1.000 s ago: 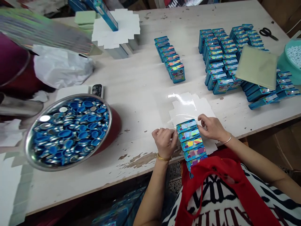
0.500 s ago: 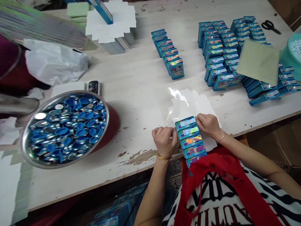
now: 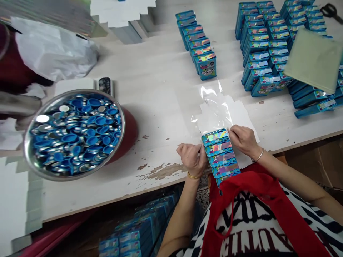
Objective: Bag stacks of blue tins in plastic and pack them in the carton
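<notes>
At the table's near edge, the left hand (image 3: 193, 159) and the right hand (image 3: 243, 140) pinch the row of blue boxes (image 3: 221, 157) from both sides, over clear plastic wrap (image 3: 214, 107).

Row of blue boxes (image 3: 221, 157), lower centre: glossy printed card with holographic foil tops. Clear film sheet (image 3: 214, 107) above them, shiny, glare streaks. Table (image 3: 160, 89): white-painted wood, matt, paint chipped to bare wood at the near edge. Bowl (image 3: 73, 134) at left: polished metal, holding glossy blue and silvery caps.
</notes>
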The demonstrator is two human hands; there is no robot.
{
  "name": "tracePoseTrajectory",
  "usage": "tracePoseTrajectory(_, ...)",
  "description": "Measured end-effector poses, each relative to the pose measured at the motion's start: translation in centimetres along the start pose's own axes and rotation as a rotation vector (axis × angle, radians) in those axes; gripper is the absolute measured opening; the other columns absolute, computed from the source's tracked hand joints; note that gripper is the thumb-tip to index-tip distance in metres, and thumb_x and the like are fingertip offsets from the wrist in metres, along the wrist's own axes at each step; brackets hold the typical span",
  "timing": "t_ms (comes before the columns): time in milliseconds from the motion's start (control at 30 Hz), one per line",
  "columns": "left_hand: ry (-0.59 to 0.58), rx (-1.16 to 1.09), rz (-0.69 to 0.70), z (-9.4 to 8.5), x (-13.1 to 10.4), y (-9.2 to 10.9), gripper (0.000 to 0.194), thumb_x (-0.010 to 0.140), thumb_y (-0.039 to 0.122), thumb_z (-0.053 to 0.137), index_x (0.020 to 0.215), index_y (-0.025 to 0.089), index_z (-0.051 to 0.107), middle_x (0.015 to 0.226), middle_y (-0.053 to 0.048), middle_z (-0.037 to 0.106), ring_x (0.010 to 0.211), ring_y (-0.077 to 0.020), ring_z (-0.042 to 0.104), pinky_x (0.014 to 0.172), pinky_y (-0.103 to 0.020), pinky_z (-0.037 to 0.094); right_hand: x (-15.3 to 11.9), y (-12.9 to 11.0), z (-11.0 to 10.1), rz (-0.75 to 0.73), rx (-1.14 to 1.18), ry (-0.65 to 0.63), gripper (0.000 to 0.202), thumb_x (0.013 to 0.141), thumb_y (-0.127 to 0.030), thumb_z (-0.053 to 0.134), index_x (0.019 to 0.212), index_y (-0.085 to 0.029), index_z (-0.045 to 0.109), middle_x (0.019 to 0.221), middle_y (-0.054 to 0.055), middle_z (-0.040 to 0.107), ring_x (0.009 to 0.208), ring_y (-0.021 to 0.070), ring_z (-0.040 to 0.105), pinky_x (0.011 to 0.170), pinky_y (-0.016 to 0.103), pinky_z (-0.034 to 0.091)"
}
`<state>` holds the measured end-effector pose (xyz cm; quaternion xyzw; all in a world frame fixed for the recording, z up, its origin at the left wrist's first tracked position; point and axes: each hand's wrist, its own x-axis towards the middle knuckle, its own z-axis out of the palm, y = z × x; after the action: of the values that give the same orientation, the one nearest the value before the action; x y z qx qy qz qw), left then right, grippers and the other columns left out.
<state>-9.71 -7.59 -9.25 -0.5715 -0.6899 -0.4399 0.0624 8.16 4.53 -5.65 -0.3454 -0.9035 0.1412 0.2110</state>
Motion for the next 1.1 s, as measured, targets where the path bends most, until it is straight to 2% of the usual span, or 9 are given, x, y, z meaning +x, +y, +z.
tracePoseTrajectory(200,-0.038,-0.009,0.068,-0.4,0.4,-0.9,0.010,0.083,0.018,0.058,0.074,0.023,0.058,0.059,0.002,0.055,0.062,-0.0161,0.050,0.077,-0.039,0.032,0.2,0.1,0.2,-0.085,0.005,0.002,0.035,0.100,-0.027,0.036,0.068,-0.022,0.048,0.059,0.001,0.053,0.056,0.0137,0.043,0.060,0.030,0.029)
tracePoseTrajectory(400,-0.054,-0.025,0.053,-0.4,0.3,-1.5,0.008,0.082,0.018,0.057,0.076,0.023,0.058,0.056,0.003,0.052,0.060,-0.0161,0.048,0.076,-0.039,0.031,0.4,0.2,0.6,-0.022,0.059,0.033,0.033,0.100,-0.028,0.036,0.070,-0.022,0.048,0.059,0.000,0.052,0.056,0.0135,0.043,0.060,0.029,0.032)
tracePoseTrajectory(600,-0.063,0.003,0.102,-0.8,-0.2,-1.6,0.006,0.079,0.018,0.059,0.079,0.024,0.060,0.059,0.003,0.059,0.060,-0.0160,0.050,0.076,-0.039,0.030,-0.3,0.4,0.8,-0.121,0.060,0.013,0.031,0.098,-0.027,0.039,0.069,-0.022,0.048,0.060,0.001,0.053,0.056,0.0139,0.044,0.059,0.030,0.031)
tracePoseTrajectory(800,-0.078,-0.008,0.012,-0.7,0.4,-1.5,0.008,0.083,0.019,0.056,0.076,0.023,0.059,0.057,0.002,0.054,0.060,-0.0158,0.050,0.077,-0.040,0.033,0.7,0.8,1.0,-0.088,0.081,0.051,0.030,0.099,-0.026,0.038,0.071,-0.022,0.047,0.059,0.000,0.050,0.057,0.0143,0.042,0.060,0.030,0.032)
tracePoseTrajectory(967,-0.117,-0.004,0.071,-1.1,-0.4,-1.9,0.006,0.079,0.018,0.060,0.078,0.024,0.061,0.057,0.003,0.055,0.060,-0.0154,0.050,0.076,-0.040,0.031,-1.1,0.9,0.7,-0.226,0.064,-0.021,0.021,0.095,-0.022,0.043,0.077,-0.022,0.052,0.058,-0.001,0.050,0.056,0.0144,0.041,0.059,0.032,0.027)
tracePoseTrajectory(1033,-0.101,0.002,0.081,-1.0,-0.8,-1.9,0.007,0.079,0.016,0.060,0.078,0.023,0.061,0.056,0.003,0.054,0.059,-0.0150,0.048,0.075,-0.039,0.030,-1.6,1.1,0.7,-0.211,0.046,-0.019,0.020,0.095,-0.021,0.043,0.078,-0.022,0.053,0.058,-0.001,0.050,0.056,0.0144,0.042,0.059,0.031,0.027)
tracePoseTrajectory(1100,-0.092,0.021,0.024,-0.7,-0.9,-1.7,0.006,0.081,0.018,0.060,0.078,0.023,0.059,0.059,0.002,0.057,0.062,-0.0162,0.050,0.076,-0.038,0.031,-1.6,1.4,1.0,-0.151,0.013,-0.009,0.019,0.095,-0.022,0.042,0.081,-0.021,0.055,0.059,0.000,0.053,0.056,0.0147,0.044,0.060,0.031,0.029)
